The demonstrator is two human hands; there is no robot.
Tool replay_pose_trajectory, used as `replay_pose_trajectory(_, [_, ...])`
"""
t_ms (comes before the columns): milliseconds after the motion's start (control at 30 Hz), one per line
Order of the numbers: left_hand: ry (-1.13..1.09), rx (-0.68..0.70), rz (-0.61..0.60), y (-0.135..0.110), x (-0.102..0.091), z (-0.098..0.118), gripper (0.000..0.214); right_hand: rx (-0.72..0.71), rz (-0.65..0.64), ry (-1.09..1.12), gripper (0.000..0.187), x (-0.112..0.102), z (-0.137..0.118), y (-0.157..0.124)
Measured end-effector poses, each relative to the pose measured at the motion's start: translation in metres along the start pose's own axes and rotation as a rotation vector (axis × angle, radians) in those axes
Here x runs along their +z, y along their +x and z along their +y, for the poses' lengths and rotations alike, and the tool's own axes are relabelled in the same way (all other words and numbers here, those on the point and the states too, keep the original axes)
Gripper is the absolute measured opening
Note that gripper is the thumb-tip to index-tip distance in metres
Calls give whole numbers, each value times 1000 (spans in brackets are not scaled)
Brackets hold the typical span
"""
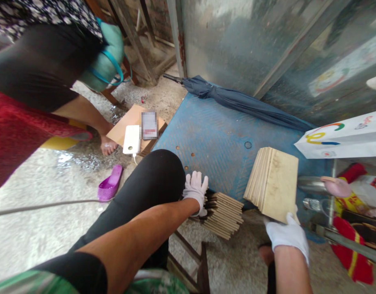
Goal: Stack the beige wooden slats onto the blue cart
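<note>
My left hand (195, 192), in a white glove, lies at the left end of a stack of thin grey-brown slabs (223, 215). Its fingers are stretched and spread, touching that end beside my knee. The slabs' many parallel edges face up at the near edge of the blue table (212, 134). My right hand (287, 234), gloved too, grips the near end of a stack of thin cream rectangular boards (280, 183), with the thumb over the edge. These boards lean in a fanned row on the table's right part. The fingers beneath them are hidden.
A folded dark umbrella (237, 102) lies along the table's back. A white paper bag (347, 134) and a metal cup (312, 183) stand right. At left, a white power bank (132, 139) rests on a cardboard box (123, 122); a purple slipper (110, 183) and another person's leg are nearby.
</note>
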State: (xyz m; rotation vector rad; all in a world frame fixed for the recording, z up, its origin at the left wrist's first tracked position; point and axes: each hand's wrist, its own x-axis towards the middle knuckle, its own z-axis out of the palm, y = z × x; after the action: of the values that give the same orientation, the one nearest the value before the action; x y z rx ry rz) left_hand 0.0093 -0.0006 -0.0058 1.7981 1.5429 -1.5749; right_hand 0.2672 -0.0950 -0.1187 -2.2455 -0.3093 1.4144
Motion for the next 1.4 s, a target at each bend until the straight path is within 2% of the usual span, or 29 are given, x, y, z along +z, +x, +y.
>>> replay_pose_trajectory(67, [-5, -12, -2, -1, -2, 1, 139, 35, 108, -85, 51, -13, -6, -8])
replay_pose_trajectory(167, [-23, -9, 10, 0, -1, 0, 139, 22, 233, -141, 80, -25, -24, -13])
replay_pose_trajectory(267, [-21, 11, 25, 4, 4, -2, 148, -108, 211, -245, 105, -24, -50, -4])
replay_pose_trajectory(367, [-18, 20, 29, 6, 8, -3, 148, -195, 184, -376, 121, -15, -76, 15])
replay_pose_trajectory(500, [-16, 12, 25, 4, 6, -3, 147, -196, 81, -466, 130, -1, -105, 38])
replay_pose_trajectory(600, [-22, 15, 22, 1, 3, -2, 148, -174, 25, -505, 137, 8, -117, 49])
replay_pose_trajectory(800, [-56, 34, 14, 3, 7, -3, 151, -139, 26, -599, 141, 18, -120, 66])
replay_pose_trajectory(1067, [-77, 42, 13, 5, 11, -2, 150, -156, 99, -646, 107, 25, -125, 63])
replay_pose_trajectory(1300, [-42, 20, 27, 7, 13, 0, 152, -158, 77, -651, 113, 24, -127, 63])
replay_pose_trajectory(1400, [-33, 31, 35, 7, 14, -1, 150, -208, 63, -579, 115, 18, -126, 62])
